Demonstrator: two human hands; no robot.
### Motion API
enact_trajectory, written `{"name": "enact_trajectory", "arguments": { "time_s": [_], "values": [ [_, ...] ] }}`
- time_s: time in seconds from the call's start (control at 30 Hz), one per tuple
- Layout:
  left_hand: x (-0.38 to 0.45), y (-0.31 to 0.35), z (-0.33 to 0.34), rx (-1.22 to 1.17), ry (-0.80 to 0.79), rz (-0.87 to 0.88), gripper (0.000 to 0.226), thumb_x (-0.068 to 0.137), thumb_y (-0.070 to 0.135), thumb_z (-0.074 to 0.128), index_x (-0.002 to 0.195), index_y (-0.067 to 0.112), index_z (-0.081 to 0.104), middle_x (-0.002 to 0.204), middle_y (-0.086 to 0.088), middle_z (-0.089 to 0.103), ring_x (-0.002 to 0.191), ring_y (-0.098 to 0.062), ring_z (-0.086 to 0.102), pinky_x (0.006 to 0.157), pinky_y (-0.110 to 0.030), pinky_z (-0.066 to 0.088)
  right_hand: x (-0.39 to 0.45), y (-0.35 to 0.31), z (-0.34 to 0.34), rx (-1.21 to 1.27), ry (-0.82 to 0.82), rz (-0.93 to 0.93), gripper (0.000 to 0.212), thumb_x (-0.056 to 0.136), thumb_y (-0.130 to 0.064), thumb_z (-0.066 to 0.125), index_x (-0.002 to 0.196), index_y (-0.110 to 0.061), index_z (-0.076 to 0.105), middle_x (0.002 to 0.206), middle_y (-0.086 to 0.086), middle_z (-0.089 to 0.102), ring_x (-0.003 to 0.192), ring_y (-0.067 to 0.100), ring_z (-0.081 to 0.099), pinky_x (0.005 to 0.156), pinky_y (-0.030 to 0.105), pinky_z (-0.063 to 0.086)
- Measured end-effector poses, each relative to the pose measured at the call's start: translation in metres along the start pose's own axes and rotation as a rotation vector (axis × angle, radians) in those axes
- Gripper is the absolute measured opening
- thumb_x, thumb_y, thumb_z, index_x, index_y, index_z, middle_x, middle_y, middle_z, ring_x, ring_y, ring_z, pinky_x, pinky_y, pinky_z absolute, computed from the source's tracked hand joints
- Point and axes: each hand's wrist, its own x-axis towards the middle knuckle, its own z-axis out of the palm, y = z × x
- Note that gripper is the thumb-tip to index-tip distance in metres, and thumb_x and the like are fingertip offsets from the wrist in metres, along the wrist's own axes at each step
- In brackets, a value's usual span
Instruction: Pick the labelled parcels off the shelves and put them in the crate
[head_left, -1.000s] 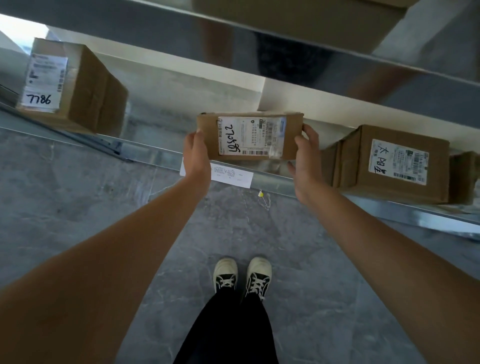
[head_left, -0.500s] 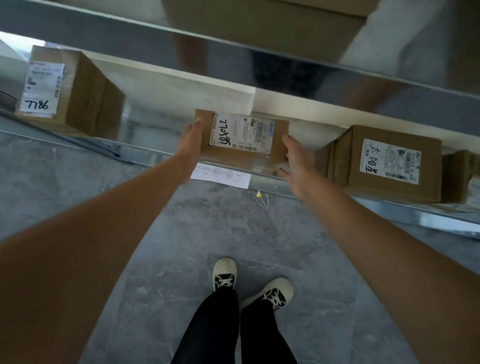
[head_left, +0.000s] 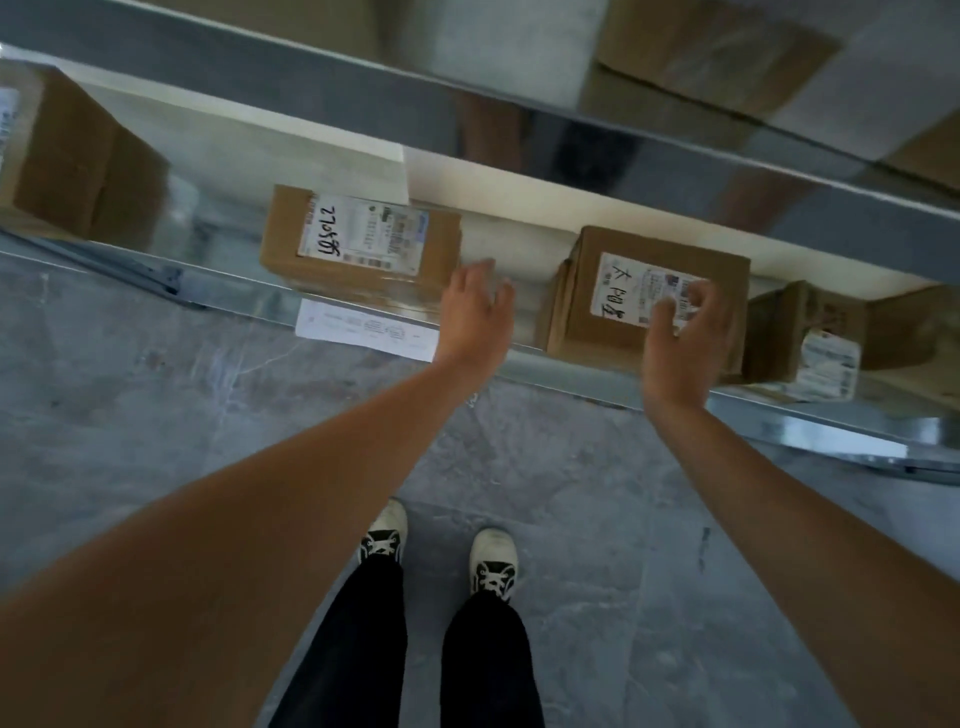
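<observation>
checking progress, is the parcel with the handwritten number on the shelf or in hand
On the shelf: the parcel rests on the shelf; left hand and right hand are open, off it.

Both bare forearms reach up from the lower corners toward the middle of the frame. The left hand (head_left: 475, 312) sits just left of centre, back toward the camera, fingers loosely spread and empty. The right hand (head_left: 680, 332) is at centre right, fingers (head_left: 698, 296) curled apart in a half-open claw, gripping nothing. Both hands are motion-blurred. Black-trousered legs and two pale shoes stand at bottom centre.
</observation>
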Motion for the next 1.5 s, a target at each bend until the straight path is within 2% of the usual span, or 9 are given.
{"name": "enact_trajectory", "arguments": {
  "time_s": [0.07, 0.2, 0.3, 0.5, 0.73, 0.87, 1.1, 1.33, 1.5],
  "values": [
    [-0.003, 0.011, 0.027, -0.132, -0.088, -0.247, 0.045, 0.101, 0.027, 0.039, 0.139, 0.004, 0.045, 0.141, -0.017, 0.047, 0.13, -0.031, 0.044, 0.108, -0.039, 0.035, 0.017, 0.033, -0.019, -0.121, -0.061, 0.113, 0.046, 0.094, -0.029, 0.05, 0.133, -0.005, 0.047, 0.136, 0.017, 0.048, 0.126, 0.033, 0.043, 0.102, 0.044, 0.038],
    [-0.008, 0.037, 0.056, -0.239, -0.134, -0.382, 0.041, 0.103, 0.026, 0.031, 0.12, -0.003, 0.055, 0.093, -0.017, 0.057, 0.084, -0.018, 0.05, 0.072, -0.025, 0.035, 0.04, 0.069, -0.039, -0.037, -0.329, 0.37, 0.065, 0.095, -0.046, 0.044, 0.15, -0.014, 0.031, 0.152, 0.011, 0.036, 0.138, 0.034, 0.035, 0.113, 0.048, 0.03],
    [-0.008, 0.045, 0.068, -0.283, -0.175, -0.419, 0.039, 0.104, 0.026, 0.03, 0.121, 0.005, 0.058, 0.097, -0.006, 0.052, 0.091, -0.015, 0.048, 0.079, -0.025, 0.038, 0.047, 0.073, -0.044, 0.153, -0.442, 0.565, 0.057, 0.101, -0.044, 0.04, 0.149, -0.013, 0.033, 0.151, 0.01, 0.039, 0.136, 0.031, 0.039, 0.114, 0.045, 0.031],
    [-0.012, 0.041, 0.067, -0.356, -0.124, -0.468, 0.033, 0.101, 0.021, 0.029, 0.123, 0.01, 0.051, 0.126, -0.01, 0.056, 0.107, -0.019, 0.051, 0.093, -0.031, 0.041, 0.036, 0.077, -0.048, 0.235, -0.522, 0.474, 0.03, 0.099, -0.016, 0.046, 0.125, -0.008, 0.059, 0.12, 0.013, 0.062, 0.116, 0.03, 0.056, 0.099, 0.039, 0.045],
    [-0.032, 0.022, 0.054, -0.516, 0.112, -0.459, 0.009, 0.101, 0.019, 0.035, 0.107, 0.019, 0.041, 0.11, 0.0, 0.05, 0.106, -0.017, 0.048, 0.1, -0.035, 0.039, 0.008, 0.068, -0.058, 0.309, -0.471, 0.273, 0.043, 0.096, -0.006, 0.045, 0.133, -0.024, 0.058, 0.117, -0.005, 0.065, 0.103, 0.009, 0.058, 0.068, 0.008, 0.039],
    [-0.039, 0.029, 0.05, -0.529, 0.101, -0.474, 0.011, 0.101, 0.017, 0.035, 0.111, 0.017, 0.041, 0.105, 0.002, 0.049, 0.105, -0.016, 0.047, 0.099, -0.034, 0.039, 0.008, 0.061, -0.065, 0.301, -0.464, 0.283, 0.043, 0.098, -0.008, 0.044, 0.135, -0.025, 0.057, 0.124, -0.003, 0.065, 0.108, 0.013, 0.059, 0.086, 0.021, 0.042],
    [-0.029, 0.028, 0.045, -0.516, 0.032, -0.514, 0.015, 0.1, 0.017, 0.035, 0.112, 0.019, 0.043, 0.113, -0.002, 0.048, 0.106, -0.015, 0.046, 0.096, -0.03, 0.038, 0.016, 0.053, -0.059, 0.241, -0.485, 0.364, 0.038, 0.099, -0.008, 0.044, 0.133, -0.017, 0.058, 0.118, 0.001, 0.064, 0.103, 0.015, 0.057, 0.089, 0.026, 0.044],
    [-0.015, 0.016, 0.048, -0.468, 0.002, -0.554, 0.008, 0.097, 0.024, 0.043, 0.101, 0.02, 0.048, 0.1, 0.004, 0.051, 0.1, -0.014, 0.044, 0.093, -0.029, 0.035, 0.013, 0.061, -0.038, 0.213, -0.476, 0.443, 0.031, 0.094, 0.002, 0.041, 0.11, -0.007, 0.066, 0.093, 0.007, 0.062, 0.082, 0.017, 0.052, 0.064, 0.025, 0.037],
    [-0.008, 0.025, 0.051, -0.395, 0.015, -0.535, 0.034, 0.1, 0.025, 0.038, 0.13, 0.013, 0.048, 0.116, 0.002, 0.047, 0.106, -0.016, 0.043, 0.098, -0.031, 0.035, 0.017, 0.059, -0.043, 0.276, -0.652, 0.472, 0.036, 0.09, 0.003, 0.05, 0.123, -0.01, 0.059, 0.115, 0.012, 0.066, 0.108, 0.028, 0.061, 0.091, 0.038, 0.049]
  ]
}}
